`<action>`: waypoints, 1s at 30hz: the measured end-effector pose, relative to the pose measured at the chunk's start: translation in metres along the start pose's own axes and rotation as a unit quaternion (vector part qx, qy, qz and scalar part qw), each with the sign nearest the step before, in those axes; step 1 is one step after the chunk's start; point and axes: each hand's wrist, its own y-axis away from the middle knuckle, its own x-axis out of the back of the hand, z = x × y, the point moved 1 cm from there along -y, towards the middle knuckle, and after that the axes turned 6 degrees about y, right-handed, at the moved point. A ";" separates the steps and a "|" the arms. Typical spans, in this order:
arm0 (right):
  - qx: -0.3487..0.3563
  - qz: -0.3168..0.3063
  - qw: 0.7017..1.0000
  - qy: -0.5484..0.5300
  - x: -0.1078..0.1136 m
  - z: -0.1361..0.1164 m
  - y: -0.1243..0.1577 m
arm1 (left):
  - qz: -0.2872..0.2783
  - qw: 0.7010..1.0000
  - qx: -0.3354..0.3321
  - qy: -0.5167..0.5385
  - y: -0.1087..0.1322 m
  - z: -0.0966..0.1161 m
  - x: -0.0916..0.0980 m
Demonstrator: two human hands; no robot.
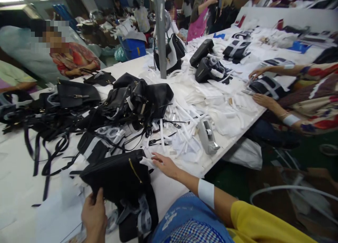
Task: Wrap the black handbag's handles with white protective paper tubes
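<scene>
Both of your hands are on the job: your left hand (94,215) grips the near edge of the black bag (118,176), steadying it at the worktop (16,179) front, while your right hand (166,165) lies open, fingers spread, at its corner. White strips (185,130) crowd the right; bare surface opens left.

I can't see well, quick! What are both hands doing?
Left hand: closed, gripping the black bag.
Right hand: open, flat beside the bag.
</scene>
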 end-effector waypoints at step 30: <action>0.004 -0.009 0.966 0.256 0.024 0.042 -0.024 | -0.120 0.918 0.195 0.322 0.059 0.055 0.002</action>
